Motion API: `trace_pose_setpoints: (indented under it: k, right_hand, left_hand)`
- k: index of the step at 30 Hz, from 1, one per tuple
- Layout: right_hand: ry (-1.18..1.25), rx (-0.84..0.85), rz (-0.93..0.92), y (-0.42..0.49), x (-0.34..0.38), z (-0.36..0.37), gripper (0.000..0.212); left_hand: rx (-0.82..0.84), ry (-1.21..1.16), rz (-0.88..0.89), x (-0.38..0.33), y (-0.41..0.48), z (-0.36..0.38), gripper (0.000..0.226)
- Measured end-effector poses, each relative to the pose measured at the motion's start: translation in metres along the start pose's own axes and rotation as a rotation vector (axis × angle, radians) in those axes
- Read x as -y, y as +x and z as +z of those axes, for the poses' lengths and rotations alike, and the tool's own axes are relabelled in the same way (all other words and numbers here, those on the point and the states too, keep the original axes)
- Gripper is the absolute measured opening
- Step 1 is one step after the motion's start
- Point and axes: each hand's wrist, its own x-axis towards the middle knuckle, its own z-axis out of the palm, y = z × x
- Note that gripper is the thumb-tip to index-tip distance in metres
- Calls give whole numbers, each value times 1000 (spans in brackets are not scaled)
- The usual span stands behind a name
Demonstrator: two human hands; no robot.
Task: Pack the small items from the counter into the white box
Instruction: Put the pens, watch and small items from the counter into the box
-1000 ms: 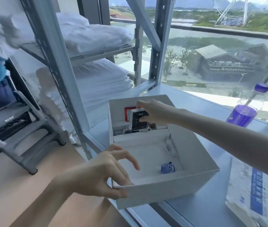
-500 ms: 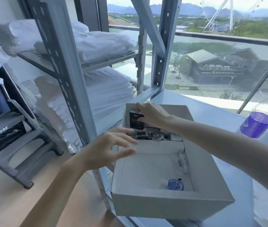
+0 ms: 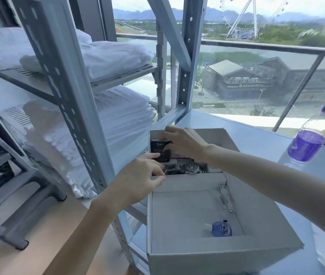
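Two hands were at packet (image 3: 160,150) in far-left corner of box (image 3: 217,259) on surface (image 3: 256,139). Right hand (image 3: 185,141) pinched its top; left hand (image 3: 137,175) touched lower edge, grip unclear. Risk: hard push could jam packet against watch (image 3: 191,167), scratching it.
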Motion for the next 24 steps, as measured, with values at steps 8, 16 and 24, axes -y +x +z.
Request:
trace_pose_setpoints:
  k: [8,16,24]
  right_hand:
    - [-116,40,-9,-26,-8,-18,33]
    - [104,771,51,-81,9,-53,13]
    - [-63,951,-8,-130,47,-24,25]
  left_hand:
    - [20,68,19,-2,5,-1,19]
    - [169,353,8,-9,28,-3,23]
    - [367,574,108,-32,23,19,31]
